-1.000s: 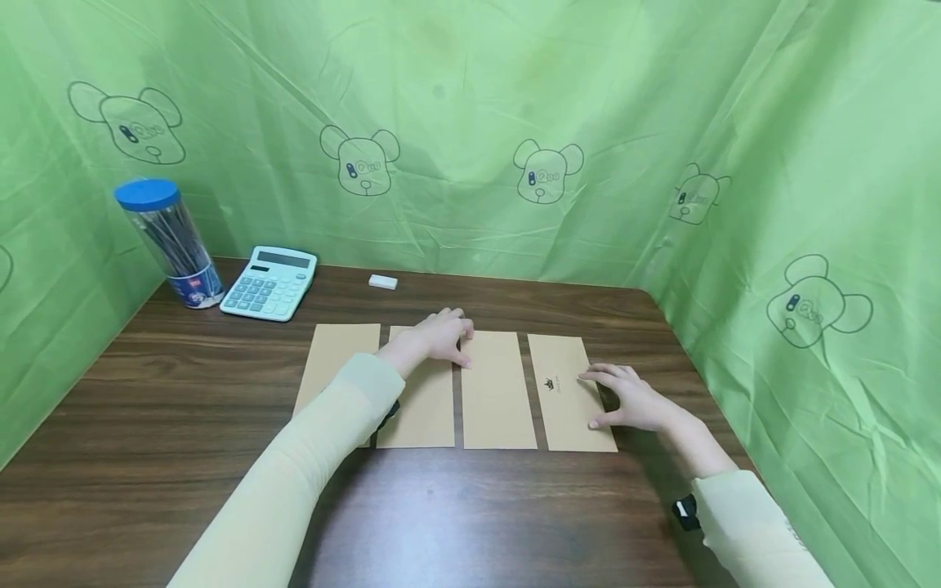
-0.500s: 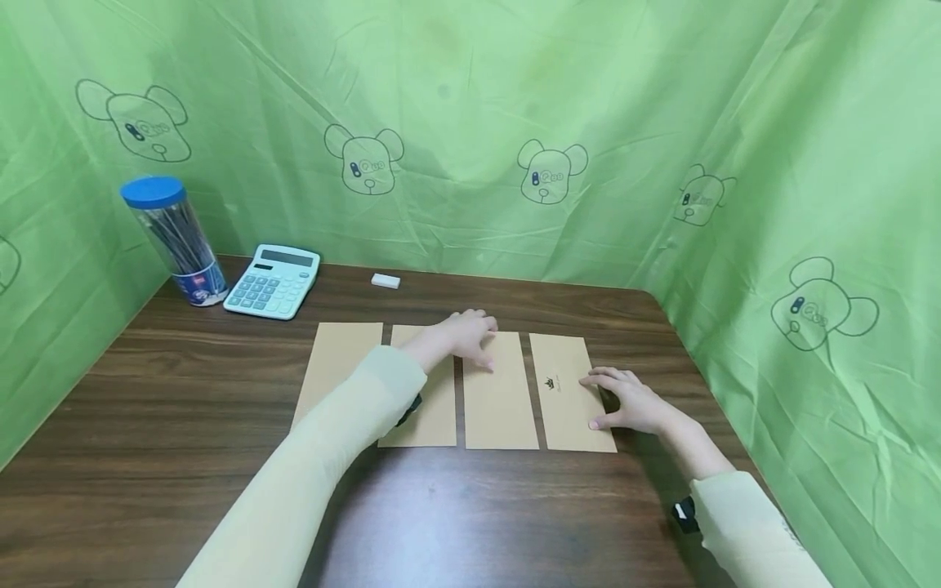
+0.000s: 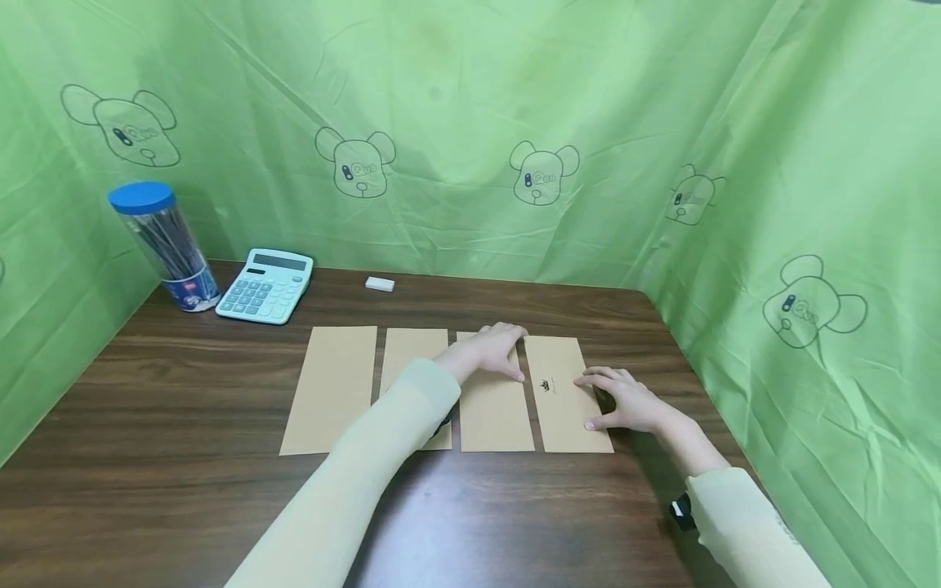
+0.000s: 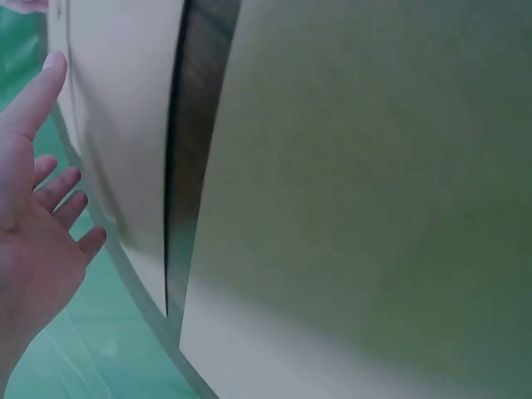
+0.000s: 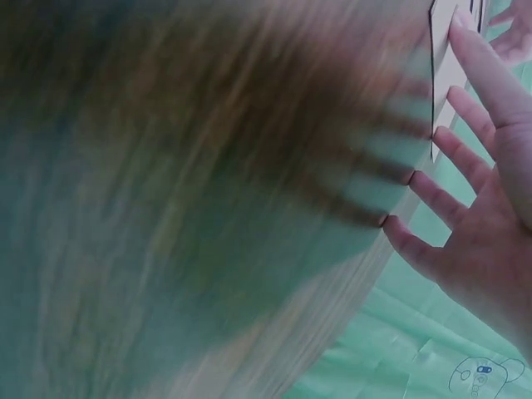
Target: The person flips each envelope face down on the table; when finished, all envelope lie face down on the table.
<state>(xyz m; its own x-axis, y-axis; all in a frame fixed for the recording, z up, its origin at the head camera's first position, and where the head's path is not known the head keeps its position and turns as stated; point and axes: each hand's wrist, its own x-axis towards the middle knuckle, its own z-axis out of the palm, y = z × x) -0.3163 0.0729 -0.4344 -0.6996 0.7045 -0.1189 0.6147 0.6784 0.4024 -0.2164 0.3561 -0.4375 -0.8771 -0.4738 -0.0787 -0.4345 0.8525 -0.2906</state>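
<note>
Several flat tan kraft-paper rectangles lie side by side in a row on the wooden table; their exact kind is unclear. My left hand (image 3: 494, 351) is over the upper part of the third rectangle (image 3: 496, 416), thumb and fingers spread apart, near the gap before the rightmost one. The rightmost rectangle (image 3: 562, 420) bears a small dark crown print. At its right edge rests my right hand (image 3: 625, 400), with thumb and fingertips on the paper and table. The second rectangle (image 3: 412, 347) is partly hidden by my left arm. The leftmost rectangle (image 3: 331, 392) shows almost fully.
A light blue calculator (image 3: 266, 286) stands at the back left, beside a clear blue-lidded tube (image 3: 165, 245) holding dark sticks. A small white block (image 3: 379, 284) lies near the back edge. Green cloth (image 3: 441, 220) with bear-head drawings encloses the table (image 3: 169, 392).
My left hand has moved right, from the gap between the second and third rectangles to the third one's right side. My right hand has stayed in place.
</note>
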